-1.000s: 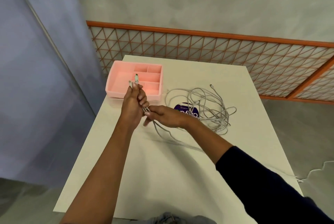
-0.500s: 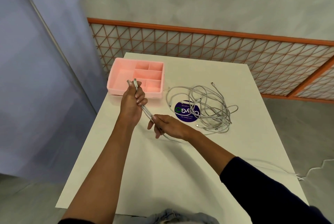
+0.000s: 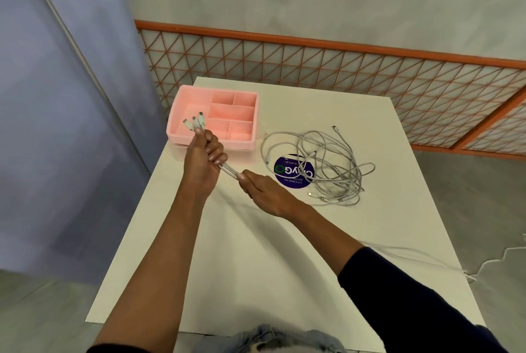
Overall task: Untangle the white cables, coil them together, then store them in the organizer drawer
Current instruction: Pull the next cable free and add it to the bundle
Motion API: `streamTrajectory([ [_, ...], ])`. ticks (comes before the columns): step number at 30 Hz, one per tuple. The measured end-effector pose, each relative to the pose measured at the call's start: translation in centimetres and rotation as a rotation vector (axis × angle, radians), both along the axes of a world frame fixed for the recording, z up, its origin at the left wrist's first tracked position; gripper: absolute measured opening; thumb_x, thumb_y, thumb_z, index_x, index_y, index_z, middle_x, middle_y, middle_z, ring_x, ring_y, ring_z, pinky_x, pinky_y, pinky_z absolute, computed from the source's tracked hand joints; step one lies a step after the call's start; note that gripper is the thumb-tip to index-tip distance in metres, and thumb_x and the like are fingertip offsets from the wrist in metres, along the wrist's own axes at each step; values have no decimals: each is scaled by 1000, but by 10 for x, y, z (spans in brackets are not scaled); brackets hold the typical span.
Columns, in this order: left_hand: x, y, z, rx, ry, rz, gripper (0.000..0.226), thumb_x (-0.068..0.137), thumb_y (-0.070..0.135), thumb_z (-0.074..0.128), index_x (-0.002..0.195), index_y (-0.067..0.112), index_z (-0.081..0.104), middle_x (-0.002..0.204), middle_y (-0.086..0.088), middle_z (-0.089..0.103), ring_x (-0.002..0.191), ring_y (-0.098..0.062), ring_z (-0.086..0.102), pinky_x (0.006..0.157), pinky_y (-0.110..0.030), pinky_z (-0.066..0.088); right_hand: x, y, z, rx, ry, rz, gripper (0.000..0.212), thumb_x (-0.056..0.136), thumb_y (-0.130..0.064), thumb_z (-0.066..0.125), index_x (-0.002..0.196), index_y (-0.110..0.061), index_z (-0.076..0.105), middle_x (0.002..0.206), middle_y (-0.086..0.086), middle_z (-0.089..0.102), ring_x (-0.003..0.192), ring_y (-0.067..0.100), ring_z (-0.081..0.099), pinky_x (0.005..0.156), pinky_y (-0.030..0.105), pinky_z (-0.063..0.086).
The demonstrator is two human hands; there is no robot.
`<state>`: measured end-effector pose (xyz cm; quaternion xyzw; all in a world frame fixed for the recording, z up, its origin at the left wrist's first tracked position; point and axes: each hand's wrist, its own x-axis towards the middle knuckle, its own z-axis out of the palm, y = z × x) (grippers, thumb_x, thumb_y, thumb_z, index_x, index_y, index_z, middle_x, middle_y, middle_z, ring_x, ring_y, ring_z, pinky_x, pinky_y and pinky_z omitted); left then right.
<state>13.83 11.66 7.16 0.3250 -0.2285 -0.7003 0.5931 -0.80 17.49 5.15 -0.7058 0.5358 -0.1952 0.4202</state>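
Cables (image 3: pixel 231 172): several white strands gathered into one bundle, pulled straight between both hands above the table (image 3: pixel 256 281). Left hand (image 3: pixel 203 164) has its fingers wrapped tight round the bundle's upper end, fist upright. Three or so plugs (image 3: pixel 198 122) stick out of the top of the fist, in front of the pink organizer (image 3: pixel 210 145). Right hand (image 3: pixel 266 191) is lower and to the right, with fingers and thumb closed on the same bundle. The hands are close but not touching.

Rest of the cable length lies as a loose tangled pile (image 3: pixel 340 184) on the table, right of the organizer and just beyond the right hand. Part of the pile overlaps a round purple sticker (image 3: pixel 290 173). One plug end points away at the far side of the pile.

Organizer sits at the far left corner of the table, open top, divided into several compartments. One more white cord (image 3: pixel 412 253) runs off the table's right edge, near the dark sleeve (image 3: pixel 427 304). An orange lattice fence (image 3: pixel 341 68) stands behind the table.
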Motion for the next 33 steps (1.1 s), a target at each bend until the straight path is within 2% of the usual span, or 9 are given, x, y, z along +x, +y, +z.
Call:
streamTrajectory([
  [6,9,-1,-2,25,-64,107,42,105,37,27,70,18,40,45,10,29,37,-2,22,35,-15,20,-21,8,-21,13,92,11,42,102,-46,25,77,-17,39,66,-4,43,63,17,39,67,31,35],
  [11,28,-5,-2,45,-68,202,42,105,37,27,69,19,39,46,10,27,38,-4,21,35,-16,21,-59,22,-50,97,153,-42,41,99,-53,27,71,-26,39,66,-9,43,65,13,40,70,32,36],
  [21,43,-12,0,85,-114,301,42,105,37,28,68,20,39,46,10,27,39,-4,20,36,-16,18,-98,39,-65,105,274,-115,41,90,-66,21,77,-38,48,74,-10,55,77,16,53,83,41,44],
  [23,53,-12,2,84,-127,342,41,105,37,29,68,21,39,46,11,28,39,-4,20,36,-16,18,-114,44,-68,141,342,-151,54,87,-71,21,93,-36,62,92,-6,67,92,18,59,89,40,45],
  [24,59,-12,3,81,-134,354,41,105,37,29,68,21,39,46,11,28,40,-4,20,37,-16,18,-124,47,-72,153,379,-184,70,84,-76,20,104,-29,67,102,-2,70,98,19,61,93,39,44],
  [26,64,-11,4,82,-166,366,41,105,36,29,68,21,39,48,11,28,41,-4,20,38,-17,18,-140,50,-77,111,439,-208,101,70,-91,9,96,-15,70,92,1,72,88,14,62,90,35,41],
  [27,65,-10,3,84,-190,374,40,105,36,30,68,21,39,48,11,28,42,-5,20,38,-17,18,-143,50,-77,96,471,-206,100,67,-93,6,79,-15,68,77,-2,69,75,8,58,86,33,38],
  [29,64,-8,1,84,-229,390,39,105,34,29,69,22,38,49,11,27,42,-5,19,38,-17,18,-145,47,-72,89,540,-212,73,76,-83,16,56,-20,48,57,-5,53,60,4,47,79,30,31],
  [33,76,-9,0,81,-273,422,39,105,35,29,69,22,37,48,12,27,42,-5,18,38,-17,18,-167,48,-70,18,432,-329,58,95,-57,35,59,-17,58,58,-6,58,62,11,56,72,29,42],
])
